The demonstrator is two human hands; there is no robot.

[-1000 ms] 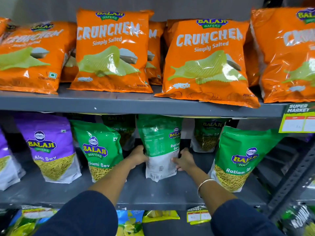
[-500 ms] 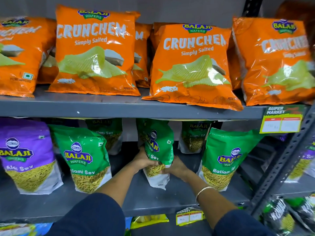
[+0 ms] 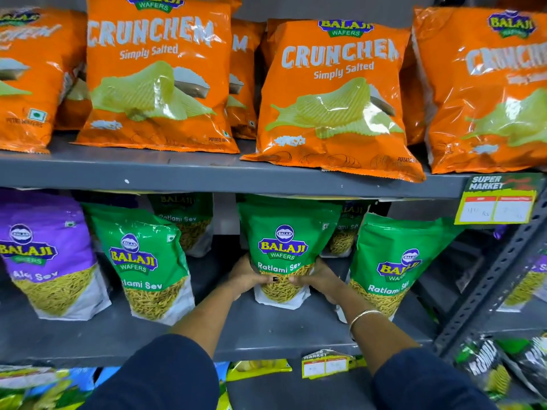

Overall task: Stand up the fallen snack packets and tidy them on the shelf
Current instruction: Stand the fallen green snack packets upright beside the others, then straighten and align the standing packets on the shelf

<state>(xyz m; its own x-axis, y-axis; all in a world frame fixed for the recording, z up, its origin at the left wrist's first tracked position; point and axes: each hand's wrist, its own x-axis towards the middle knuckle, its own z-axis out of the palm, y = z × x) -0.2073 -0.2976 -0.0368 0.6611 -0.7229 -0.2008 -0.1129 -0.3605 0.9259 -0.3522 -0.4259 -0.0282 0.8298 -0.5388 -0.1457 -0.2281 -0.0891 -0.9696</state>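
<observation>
Gripping: green packet, upright on shelf, front outward
Left hand: clamped on packet's lower left side
Right hand: clamped on lower right side

I see grey metal shelving with a perforated upright at right, a plain grey back wall, and lighting that seems overhead.

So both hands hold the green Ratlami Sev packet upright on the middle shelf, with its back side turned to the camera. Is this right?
Not quite. The head view shows the left hand and right hand holding the green Ratlami Sev packet upright on the middle shelf, but its front, with the logo, faces the camera.
</observation>
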